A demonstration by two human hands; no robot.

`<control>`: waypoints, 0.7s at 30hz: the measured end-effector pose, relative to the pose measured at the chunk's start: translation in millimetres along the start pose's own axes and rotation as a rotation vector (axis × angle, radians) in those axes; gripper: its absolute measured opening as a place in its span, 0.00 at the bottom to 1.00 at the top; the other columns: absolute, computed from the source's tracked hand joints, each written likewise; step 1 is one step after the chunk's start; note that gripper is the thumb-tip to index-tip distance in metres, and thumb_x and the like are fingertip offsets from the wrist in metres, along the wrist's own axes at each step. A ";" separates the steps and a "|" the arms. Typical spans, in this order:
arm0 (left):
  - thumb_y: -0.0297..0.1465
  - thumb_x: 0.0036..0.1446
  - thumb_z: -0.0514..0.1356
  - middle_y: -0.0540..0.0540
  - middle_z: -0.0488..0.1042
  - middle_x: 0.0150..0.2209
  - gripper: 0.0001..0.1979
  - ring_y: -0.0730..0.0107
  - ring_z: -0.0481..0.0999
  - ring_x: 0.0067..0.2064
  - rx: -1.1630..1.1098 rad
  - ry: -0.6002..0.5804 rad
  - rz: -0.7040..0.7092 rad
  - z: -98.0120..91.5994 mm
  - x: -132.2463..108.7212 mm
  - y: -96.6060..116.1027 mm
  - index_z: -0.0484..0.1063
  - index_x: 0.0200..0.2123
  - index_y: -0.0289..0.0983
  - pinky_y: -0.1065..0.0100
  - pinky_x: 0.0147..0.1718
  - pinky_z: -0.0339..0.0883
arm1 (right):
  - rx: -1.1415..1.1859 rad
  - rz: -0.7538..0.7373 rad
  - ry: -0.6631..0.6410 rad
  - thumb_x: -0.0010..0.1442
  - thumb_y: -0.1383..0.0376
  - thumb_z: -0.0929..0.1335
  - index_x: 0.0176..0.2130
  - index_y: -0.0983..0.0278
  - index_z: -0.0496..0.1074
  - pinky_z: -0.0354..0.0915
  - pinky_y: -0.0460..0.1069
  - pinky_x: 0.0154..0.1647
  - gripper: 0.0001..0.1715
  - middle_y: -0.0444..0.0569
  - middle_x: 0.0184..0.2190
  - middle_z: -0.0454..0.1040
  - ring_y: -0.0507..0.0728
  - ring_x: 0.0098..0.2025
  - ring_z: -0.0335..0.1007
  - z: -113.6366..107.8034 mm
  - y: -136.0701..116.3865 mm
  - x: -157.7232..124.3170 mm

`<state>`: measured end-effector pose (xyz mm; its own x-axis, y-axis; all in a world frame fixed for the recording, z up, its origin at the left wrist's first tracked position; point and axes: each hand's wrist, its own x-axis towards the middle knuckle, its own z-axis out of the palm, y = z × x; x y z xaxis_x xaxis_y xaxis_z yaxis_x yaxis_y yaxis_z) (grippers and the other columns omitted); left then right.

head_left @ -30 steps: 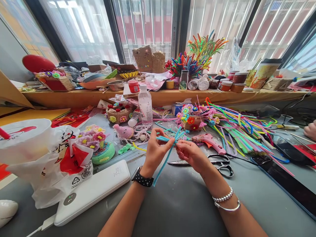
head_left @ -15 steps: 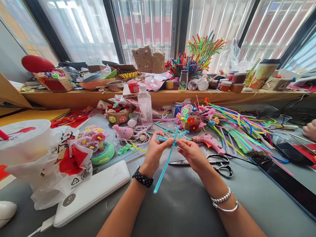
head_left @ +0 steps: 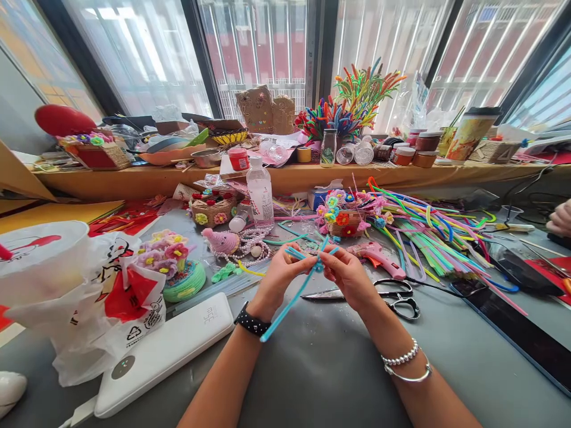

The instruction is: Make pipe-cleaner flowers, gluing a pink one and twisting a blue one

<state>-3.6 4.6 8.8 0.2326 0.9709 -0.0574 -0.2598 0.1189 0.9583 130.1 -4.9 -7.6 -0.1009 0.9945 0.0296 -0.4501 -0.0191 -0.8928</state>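
Observation:
Light-blue pipe cleaners [head_left: 289,304] cross at a small knot between my two hands. My left hand [head_left: 281,274] pinches them on the left, and short ends stick out above its fingers. One long end slants down toward my left wrist. On the other side my right hand [head_left: 345,272] pinches the pieces close to the knot, its fingertips almost touching the left ones. Below and right of that hand lie scissors [head_left: 404,306], with the blades partly behind it. A pink glue gun [head_left: 379,257] rests just beyond the right hand.
Loose pipe cleaners [head_left: 428,238] spread at the right, near a dark phone [head_left: 513,333]. A white power bank [head_left: 169,351] and plastic bag [head_left: 102,297] lie left. A bottle [head_left: 260,196] stands behind my hands. Another person's hand [head_left: 561,219] shows at the right edge.
The long blue end has swung left and up toward my left wrist. The knot has shifted slightly, with both hands still pinching. The other person's hand has moved a little.

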 end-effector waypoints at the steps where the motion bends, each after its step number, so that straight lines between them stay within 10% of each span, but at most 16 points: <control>1: 0.30 0.36 0.65 0.53 0.70 0.24 0.17 0.78 0.70 0.26 -0.025 -0.010 -0.007 0.2 0.0 0.7 0.60 0.29 0.36 0.74 0.29 0.63 | 0.027 -0.014 0.024 0.41 0.62 0.71 0.26 0.64 0.68 0.48 0.43 0.18 0.10 0.36 0.16 0.61 0.44 0.17 0.52 -0.1 0.4 0.3; 8: 0.38 0.48 0.53 0.44 0.74 0.31 0.11 0.70 0.74 0.30 -0.379 0.110 -0.080 -4.5 4.4 2.9 0.65 0.29 0.35 0.68 0.34 0.67 | 0.214 -0.013 0.209 0.40 0.64 0.71 0.24 0.64 0.67 0.56 0.42 0.21 0.09 0.41 0.20 0.71 0.47 0.22 0.63 -4.5 3.7 3.5; 15: 0.27 0.42 0.60 0.44 0.73 0.35 0.09 0.67 0.72 0.39 -0.133 -0.107 -0.026 1.4 -0.2 -4.8 0.69 0.32 0.34 0.66 0.41 0.64 | 0.152 -0.039 0.188 0.42 0.64 0.70 0.27 0.63 0.67 0.58 0.43 0.23 0.10 0.41 0.23 0.72 0.48 0.25 0.66 -0.2 5.5 -0.7; 21: 0.32 0.42 0.61 0.49 0.71 0.28 0.07 0.72 0.71 0.34 -0.052 -0.009 0.072 -1.3 1.9 -7.5 0.70 0.25 0.33 0.67 0.40 0.64 | -0.037 -0.061 0.138 0.41 0.62 0.70 0.25 0.64 0.67 0.55 0.44 0.23 0.10 0.39 0.20 0.66 0.48 0.23 0.60 4.5 4.7 -3.6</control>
<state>-2.5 5.8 1.1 0.2204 0.9753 0.0137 -0.3243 0.0601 0.9440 124.4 -9.0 -9.9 0.0495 0.9985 0.0252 -0.4181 0.0436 -0.9073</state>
